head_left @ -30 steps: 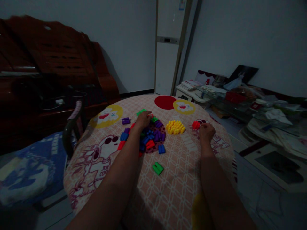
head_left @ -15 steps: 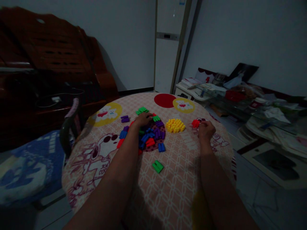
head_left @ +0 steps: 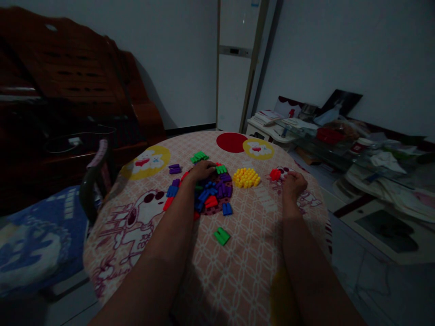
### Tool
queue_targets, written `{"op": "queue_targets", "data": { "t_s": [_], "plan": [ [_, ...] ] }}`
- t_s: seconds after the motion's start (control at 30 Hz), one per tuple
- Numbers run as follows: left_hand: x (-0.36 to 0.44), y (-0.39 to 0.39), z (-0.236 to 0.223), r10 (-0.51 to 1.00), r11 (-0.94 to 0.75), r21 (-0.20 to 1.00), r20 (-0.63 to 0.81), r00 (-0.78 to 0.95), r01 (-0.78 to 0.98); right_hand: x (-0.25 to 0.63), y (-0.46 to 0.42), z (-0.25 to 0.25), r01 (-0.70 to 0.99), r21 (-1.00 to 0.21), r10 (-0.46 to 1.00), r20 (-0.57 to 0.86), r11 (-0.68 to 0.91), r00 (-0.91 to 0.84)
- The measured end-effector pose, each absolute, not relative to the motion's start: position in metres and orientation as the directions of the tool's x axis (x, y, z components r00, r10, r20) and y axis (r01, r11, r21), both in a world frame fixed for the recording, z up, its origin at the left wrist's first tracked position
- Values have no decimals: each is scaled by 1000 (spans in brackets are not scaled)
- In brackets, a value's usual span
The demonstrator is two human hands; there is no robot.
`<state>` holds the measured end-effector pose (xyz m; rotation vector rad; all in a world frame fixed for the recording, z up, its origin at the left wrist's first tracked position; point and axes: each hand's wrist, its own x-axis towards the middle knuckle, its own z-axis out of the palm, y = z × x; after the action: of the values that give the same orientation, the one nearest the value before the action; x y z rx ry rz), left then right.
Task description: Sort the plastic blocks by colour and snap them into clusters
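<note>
Tablecloth [head_left: 251, 253] printed with cartoon figures covers a round table [head_left: 256, 283] in a dim room. A carved wooden bench [head_left: 68, 68] stands at left, a tall white appliance [head_left: 234, 86] behind, a cluttered glass-topped cabinet [head_left: 380, 231] at right. A chair [head_left: 89, 190] sits beside the left rim. Near the right rim, the right hand [head_left: 295, 183] keeps its fingers narrow beside the red cluster [head_left: 275, 174]; whether they grip a piece cannot be told. The left hand [head_left: 203, 170], well inside the rim, reaches palm down over the mixed block pile [head_left: 205, 195]; its grip is hidden. Patterned cloth stretches broadly toward the near rim. Count: one red cluster, one yellow cluster [head_left: 246, 178], one far green cluster [head_left: 199, 157], one lone green block [head_left: 222, 236], one lone blue block [head_left: 227, 208]; pile pieces overlap too much to count.
</note>
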<state>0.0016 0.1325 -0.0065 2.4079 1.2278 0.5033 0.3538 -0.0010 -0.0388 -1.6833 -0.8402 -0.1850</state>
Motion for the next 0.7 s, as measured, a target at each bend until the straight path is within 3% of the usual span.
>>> {"op": "queue_targets", "data": {
  "t_s": [0.13,0.37,0.7],
  "plan": [
    [8,124,-6,837,-544,406,203,508,734,347,-1,-35,554,-829,365,495,-73,789],
    [15,114,-1,854,-515,274,86,512,812,339,-3,-29,619,-783,370,557,-66,744],
    [16,111,2,853,-518,297,105,511,802,337,-3,-27,593,-803,393,527,-60,753]
  ]
}}
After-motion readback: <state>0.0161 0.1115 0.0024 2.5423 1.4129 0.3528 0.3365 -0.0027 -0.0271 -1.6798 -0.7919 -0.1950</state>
